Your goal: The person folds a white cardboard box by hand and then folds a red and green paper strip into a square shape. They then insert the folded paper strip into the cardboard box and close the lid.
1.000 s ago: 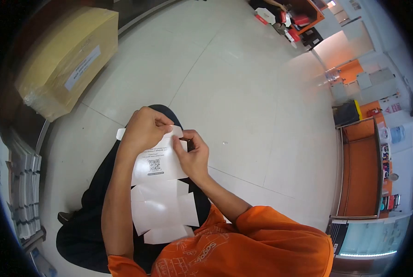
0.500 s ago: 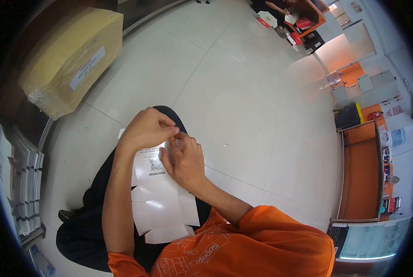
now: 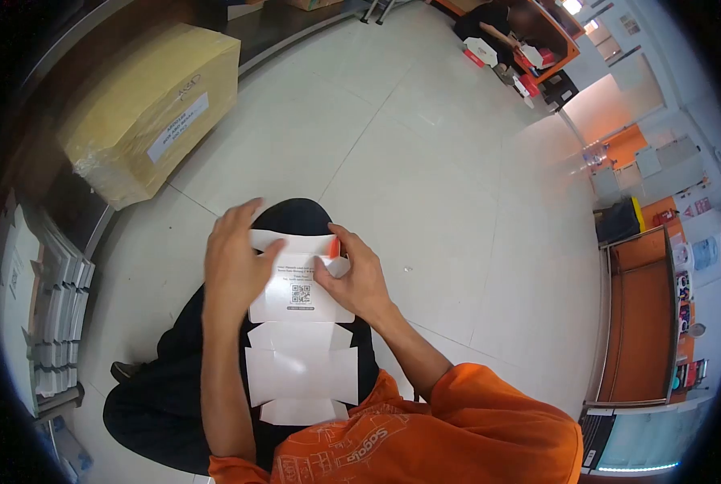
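A white cardboard box blank (image 3: 302,373) with creased flaps lies across my lap, its printed text and QR code facing up. My left hand (image 3: 235,258) is at the far left corner of the blank, fingers apart and slightly blurred, with nothing in it. At the far right corner, my right hand (image 3: 356,273) pinches the raised far flap of the blank between thumb and fingers. A small red-orange patch shows on that flap beside the right fingers.
A wrapped yellow carton (image 3: 155,113) stands at the upper left. Stacked flat white cardboard (image 3: 58,298) is at the left. A person (image 3: 485,24) sits far off at upper right beside red and white boxes. An orange-panelled metal rack (image 3: 639,323) stands at right.
My hands have moved apart from each other to the two far corners. The far flap now shows raised between them. The camera view has shifted slightly.
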`<state>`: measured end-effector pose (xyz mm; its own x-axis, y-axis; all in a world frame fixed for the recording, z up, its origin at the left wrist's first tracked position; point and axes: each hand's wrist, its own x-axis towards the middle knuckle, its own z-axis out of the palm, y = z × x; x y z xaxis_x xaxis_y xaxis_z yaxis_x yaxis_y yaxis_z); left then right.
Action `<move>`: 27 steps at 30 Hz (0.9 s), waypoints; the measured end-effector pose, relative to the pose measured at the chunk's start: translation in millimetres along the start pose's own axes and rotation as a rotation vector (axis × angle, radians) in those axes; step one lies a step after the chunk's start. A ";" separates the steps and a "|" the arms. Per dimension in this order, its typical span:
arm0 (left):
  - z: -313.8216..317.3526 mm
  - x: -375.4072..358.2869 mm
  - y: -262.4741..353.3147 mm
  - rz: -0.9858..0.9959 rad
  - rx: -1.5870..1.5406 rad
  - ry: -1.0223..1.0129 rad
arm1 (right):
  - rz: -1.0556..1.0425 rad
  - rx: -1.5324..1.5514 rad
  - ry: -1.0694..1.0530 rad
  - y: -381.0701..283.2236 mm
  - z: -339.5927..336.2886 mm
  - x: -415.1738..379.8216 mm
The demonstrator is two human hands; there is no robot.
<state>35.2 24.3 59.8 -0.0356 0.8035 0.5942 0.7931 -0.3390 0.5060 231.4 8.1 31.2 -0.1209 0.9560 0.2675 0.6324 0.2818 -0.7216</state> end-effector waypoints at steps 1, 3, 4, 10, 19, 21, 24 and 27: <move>-0.5 -7.4 -8.0 -0.002 -0.001 -0.005 | -0.039 -0.036 0.021 -1.6 -1.4 0.7; 2.9 -20.8 -21.1 -0.664 -0.580 -0.264 | -0.088 -0.067 0.031 -0.1 -0.7 4.7; 5.2 -25.4 -22.5 -0.666 -0.576 -0.260 | 0.002 0.025 -0.002 4.2 1.0 6.5; 20.8 -44.1 -10.0 -0.733 -0.592 -0.083 | 0.017 0.132 0.049 10.3 8.3 7.4; 33.3 -52.1 -2.0 -0.571 -0.415 0.113 | -0.027 0.093 0.064 21.5 8.6 5.4; 26.2 -49.9 -7.5 -0.612 -0.474 0.030 | -0.055 0.186 0.094 30.7 17.0 6.5; 27.8 -49.7 -13.2 -0.705 -0.596 0.009 | 0.083 0.239 0.055 14.6 15.9 9.7; 21.0 -52.1 -13.4 -0.780 -0.774 0.009 | 0.083 0.243 0.061 18.9 16.2 10.4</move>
<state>39.2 -2.8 8.9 -0.3685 0.9279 -0.0561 -0.0448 0.0426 0.9981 229.7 24.7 9.9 -0.0255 0.9721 0.2332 0.4352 0.2208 -0.8728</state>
